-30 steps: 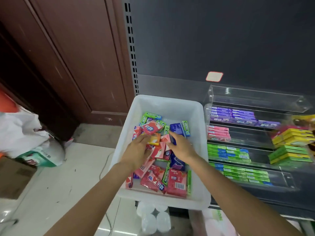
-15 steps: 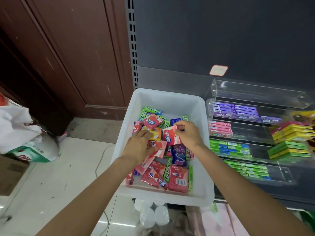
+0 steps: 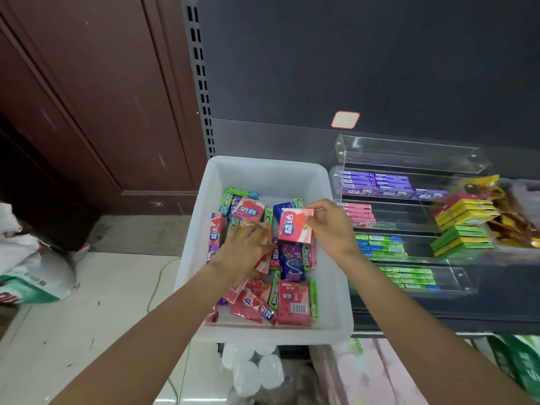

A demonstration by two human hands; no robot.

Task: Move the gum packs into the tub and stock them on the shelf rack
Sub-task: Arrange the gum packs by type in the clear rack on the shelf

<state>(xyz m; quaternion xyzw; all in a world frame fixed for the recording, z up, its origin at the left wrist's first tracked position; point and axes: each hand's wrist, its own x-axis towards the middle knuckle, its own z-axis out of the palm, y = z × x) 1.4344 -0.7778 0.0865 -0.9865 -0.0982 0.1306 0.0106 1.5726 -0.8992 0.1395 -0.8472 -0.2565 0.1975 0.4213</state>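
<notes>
Pinched at its upper right corner between the thumb and fingertips of the right hand (image 3: 331,226), a pink gum box (image 3: 294,225) is lifted clear of the heap, its printed face turned up toward the head camera. Directly below that grip lie a purple gum pack (image 3: 292,260) and more pink, green and blue packs, all loose in the white plastic tub (image 3: 263,171). To the left of the held box, the left hand (image 3: 245,252) rests palm-down on the pile, fingers curled among an orange pack and pink ones; whether it actually grips one I cannot tell.

To the right of the grip stands the clear acrylic shelf rack (image 3: 409,154), its tiers holding purple, pink, and green-and-blue rows. The pink row (image 3: 358,213) sits nearest the held box, just beyond the tub's right wall.

By my reading, the sorting-and-stocking step is in hand: one pack picked, many left. The next move likely calls for carrying the box rightward over the tub rim, turning it to match the pink row, and sliding it under the tier above without knocking neighbours.
</notes>
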